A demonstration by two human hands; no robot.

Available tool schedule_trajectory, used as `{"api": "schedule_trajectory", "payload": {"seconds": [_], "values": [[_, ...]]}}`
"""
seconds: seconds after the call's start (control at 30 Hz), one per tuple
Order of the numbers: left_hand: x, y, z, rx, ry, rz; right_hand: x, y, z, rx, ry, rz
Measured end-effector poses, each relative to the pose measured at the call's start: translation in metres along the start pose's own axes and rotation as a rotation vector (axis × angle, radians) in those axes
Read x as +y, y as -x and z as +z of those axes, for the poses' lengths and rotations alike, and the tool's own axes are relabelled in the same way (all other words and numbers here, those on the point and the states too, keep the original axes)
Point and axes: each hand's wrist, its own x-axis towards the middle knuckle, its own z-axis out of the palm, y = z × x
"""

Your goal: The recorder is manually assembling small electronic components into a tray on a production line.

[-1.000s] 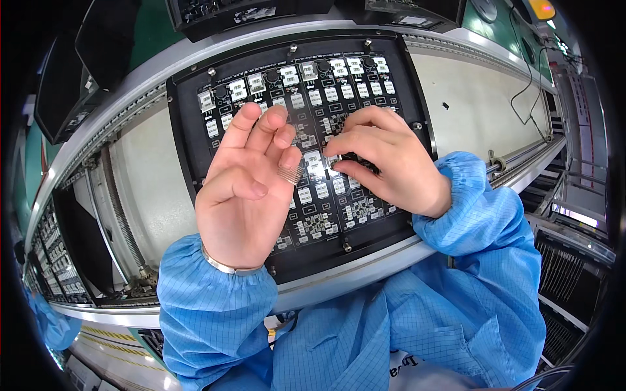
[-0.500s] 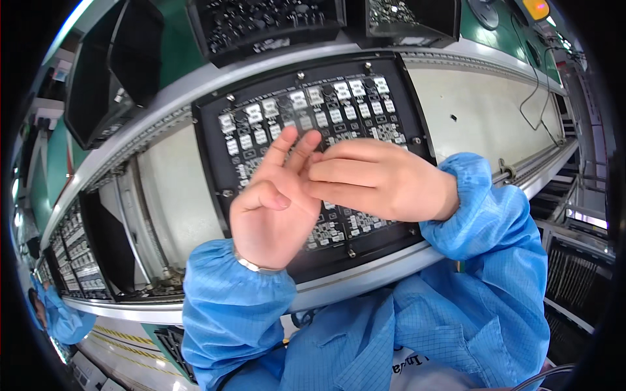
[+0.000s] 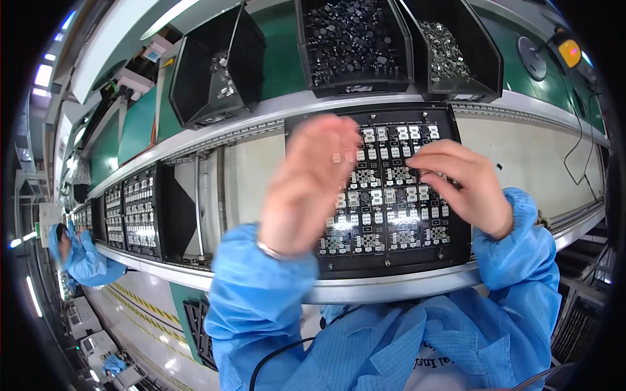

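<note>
A black carrier frame (image 3: 466, 244) lies below me, holding a panel of circuit boards (image 3: 383, 218) with rows of white and dark square parts. My right hand (image 3: 466, 182) is over the panel's right side, thumb and fingertips bent close together just above the boards. Anything between those fingertips is too small or hidden to make out. Over the frame's left part my left hand (image 3: 303, 179) is raised and smeared by motion, so its fingers cannot be read. It covers the upper left of the panel.
Behind the rail stand a black bin (image 3: 218, 107) with a few metal parts, a bin of dark round parts (image 3: 352, 39), and a bin of small silvery parts (image 3: 443, 55). More loaded frames (image 3: 134, 212) sit left on the line. Another person (image 3: 85, 254) is at the far left.
My hands, close together over the panel before, have moved apart. The right hand is now low over the boards; the left has turned from palm up. The view has shifted, so more bins show.
</note>
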Motion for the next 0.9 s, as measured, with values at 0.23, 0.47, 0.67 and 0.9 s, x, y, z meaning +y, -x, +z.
{"api": "schedule_trajectory", "payload": {"seconds": [0.23,0.47,0.67,0.9], "values": [[0.146,-0.116,-0.158,0.289,-2.063,0.691,0.009,0.018,-0.027,0.094,-0.104,0.198],[0.146,-0.236,-0.389,-0.44,-3.007,-0.008,0.02,0.015,-0.035,0.162,-0.125,0.157],[0.111,-0.308,-0.469,-0.491,-2.873,0.181,0.027,0.015,-0.05,0.199,0.018,0.141],[0.067,-0.258,-0.282,0.213,-1.504,0.469,0.04,0.024,-0.049,0.206,0.087,0.222]]}}
